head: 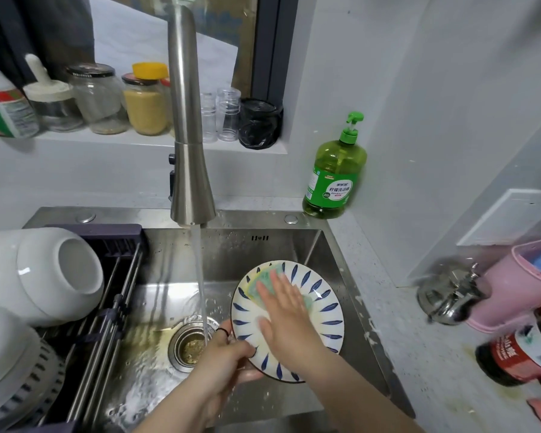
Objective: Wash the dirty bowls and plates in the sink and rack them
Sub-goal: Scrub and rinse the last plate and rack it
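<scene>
The plate (327, 307) hangs tilted over the right half of the sink (263, 245), face up toward the person. The left hand (222, 354) grips its near-left rim, thumb on top. The right hand (281, 314) lies flat with straight fingers, pressing a green sponge (263, 281) against the plate's middle. The water stream (199, 276) falls just left of the plate, beside the left hand, so rinsing likely means a short shift left. The rack (107, 307) with white bowls (44, 276) sits further left. The wet desk (419, 354) on the right is crowded, so there is little room there.
</scene>
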### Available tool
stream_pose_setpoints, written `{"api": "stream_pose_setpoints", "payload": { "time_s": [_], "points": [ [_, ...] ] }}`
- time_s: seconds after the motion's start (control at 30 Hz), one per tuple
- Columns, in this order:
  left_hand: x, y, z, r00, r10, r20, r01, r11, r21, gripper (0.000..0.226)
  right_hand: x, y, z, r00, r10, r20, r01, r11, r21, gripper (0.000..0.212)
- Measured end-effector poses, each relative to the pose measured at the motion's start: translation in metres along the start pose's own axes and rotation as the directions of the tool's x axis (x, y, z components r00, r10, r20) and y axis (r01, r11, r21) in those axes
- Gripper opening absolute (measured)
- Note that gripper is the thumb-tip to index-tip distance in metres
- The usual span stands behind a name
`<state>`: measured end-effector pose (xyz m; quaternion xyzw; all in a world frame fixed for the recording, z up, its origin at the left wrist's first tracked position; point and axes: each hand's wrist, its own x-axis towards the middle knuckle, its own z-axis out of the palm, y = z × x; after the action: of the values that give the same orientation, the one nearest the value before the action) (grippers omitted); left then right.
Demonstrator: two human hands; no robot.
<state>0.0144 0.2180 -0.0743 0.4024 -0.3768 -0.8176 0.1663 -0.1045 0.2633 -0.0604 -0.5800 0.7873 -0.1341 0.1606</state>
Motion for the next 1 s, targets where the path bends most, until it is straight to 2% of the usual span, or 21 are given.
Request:
{"api": "stream_pose_setpoints", "payload": {
  "time_s": [0.1, 0.17, 0.23, 0.3, 0.33, 0.4, 0.47, 0.5, 0.53, 0.6, 0.67, 0.7, 0.77, 0.8, 0.87, 0.93, 1.0],
  "points": [
    [0.001, 0.001, -0.004, 1.000, 0.007, -0.027, -0.007, 1.000, 0.004, 0.031, -0.003, -0.003, 0.002, 0.985, -0.157, 0.071, 0.154, 0.987, 0.049, 0.055],
    [0.000, 0.001, -0.005, 1.000, -0.002, -0.028, 0.001, 1.000, -0.021, 0.030, 0.001, 0.006, -0.007, 0.979, -0.190, 0.073, 0.188, 0.981, 0.038, 0.056],
    [-0.001, 0.001, -0.004, 1.000, -0.007, -0.008, 0.007, 0.999, -0.032, 0.028, 0.012, 0.021, -0.015, 0.997, -0.059, -0.046, 0.060, 0.998, 0.012, 0.061],
    [0.000, 0.001, -0.001, 1.000, 0.001, 0.002, -0.001, 1.000, -0.021, 0.027, 0.017, 0.022, -0.017, 0.983, 0.091, -0.162, -0.082, 0.995, 0.064, 0.061],
    [0.000, 0.001, 0.000, 1.000, 0.008, 0.003, -0.008, 1.000, -0.014, 0.026, 0.016, 0.015, -0.014, 0.981, 0.099, -0.169, -0.083, 0.991, 0.100, 0.060],
    [0.003, 0.002, -0.002, 1.000, 0.010, -0.008, -0.010, 1.000, -0.024, 0.028, 0.006, -0.003, -0.002, 0.996, -0.044, -0.074, 0.054, 0.990, 0.131, 0.056],
    [0.002, 0.004, -0.006, 1.000, 0.018, -0.025, -0.020, 0.998, -0.061, 0.027, -0.005, -0.013, 0.005, 0.978, -0.209, 0.029, 0.204, 0.970, 0.131, 0.051],
    [0.002, 0.004, -0.007, 0.999, 0.019, -0.034, -0.021, 0.997, -0.078, 0.027, -0.005, -0.009, 0.003, 0.971, -0.232, 0.056, 0.224, 0.967, 0.120, 0.051],
    [0.002, 0.005, -0.007, 0.999, 0.019, -0.034, -0.022, 0.997, -0.078, 0.027, 0.000, -0.002, -0.001, 0.979, -0.198, 0.051, 0.193, 0.977, 0.093, 0.054],
    [0.002, 0.003, -0.005, 0.999, 0.020, -0.028, -0.021, 0.999, -0.048, 0.030, 0.011, 0.014, -0.005, 0.996, 0.019, -0.091, -0.017, 1.000, 0.019, 0.064],
    [0.003, 0.004, -0.001, 1.000, 0.025, -0.020, -0.025, 1.000, -0.006, 0.031, 0.015, 0.015, -0.005, 0.951, 0.219, -0.218, -0.220, 0.975, 0.023, 0.069],
    [0.004, 0.005, 0.001, 0.999, 0.031, -0.022, -0.031, 1.000, -0.001, 0.031, 0.013, 0.008, -0.003, 0.954, 0.222, -0.200, -0.218, 0.975, 0.042, 0.070],
    [0.005, 0.008, 0.002, 0.998, 0.048, -0.047, -0.050, 0.998, -0.032, 0.028, 0.004, -0.010, 0.006, 0.999, 0.035, -0.036, -0.032, 0.998, 0.060, 0.067],
    [0.005, 0.011, 0.003, 0.996, 0.054, -0.070, -0.058, 0.996, -0.060, 0.028, -0.003, -0.017, 0.007, 0.996, -0.082, 0.036, 0.079, 0.993, 0.087, 0.062],
    [0.006, 0.013, 0.003, 0.993, 0.072, -0.098, -0.081, 0.992, -0.093, 0.029, -0.009, -0.011, -0.001, 0.981, -0.182, 0.066, 0.174, 0.978, 0.117, 0.055],
    [0.008, 0.015, 0.002, 0.991, 0.082, -0.101, -0.090, 0.993, -0.081, 0.033, -0.005, 0.011, -0.012, 0.991, -0.132, 0.028, 0.130, 0.989, 0.074, 0.056],
    [0.009, 0.016, 0.005, 0.987, 0.103, -0.120, -0.110, 0.992, -0.059, 0.035, 0.002, 0.031, -0.020, 0.997, 0.036, -0.065, -0.033, 0.998, 0.048, 0.058]
  ]
}}
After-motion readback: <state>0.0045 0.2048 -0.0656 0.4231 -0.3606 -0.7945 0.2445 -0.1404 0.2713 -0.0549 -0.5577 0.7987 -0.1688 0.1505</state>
